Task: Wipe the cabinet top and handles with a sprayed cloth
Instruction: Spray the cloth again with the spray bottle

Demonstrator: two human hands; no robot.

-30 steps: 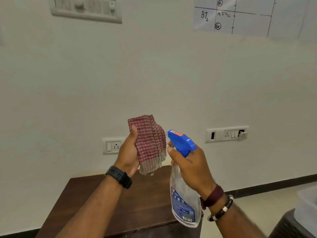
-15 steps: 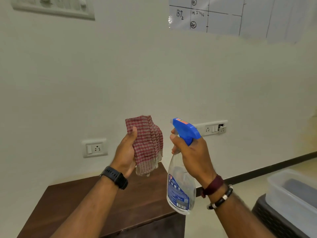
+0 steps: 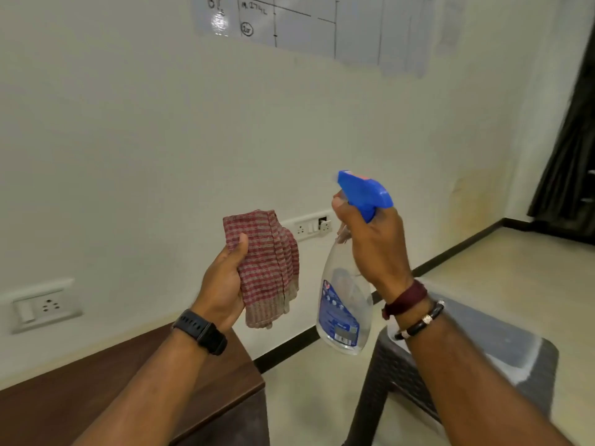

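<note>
Above the cabinet (image 3: 96,391), the left hand (image 3: 222,284) grips the cloth (image 3: 267,265); beside it, the right hand (image 3: 373,246) clasps the spray bottle (image 3: 341,310).

Even soft light; whiteboard (image 3: 222,22) glare; edges blurred, warped.

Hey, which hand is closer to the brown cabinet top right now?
Left. The left hand, holding the checked cloth, is raised above the cabinet top's right end. The right hand, gripping the spray bottle, is off past its right edge, over the floor.
</note>
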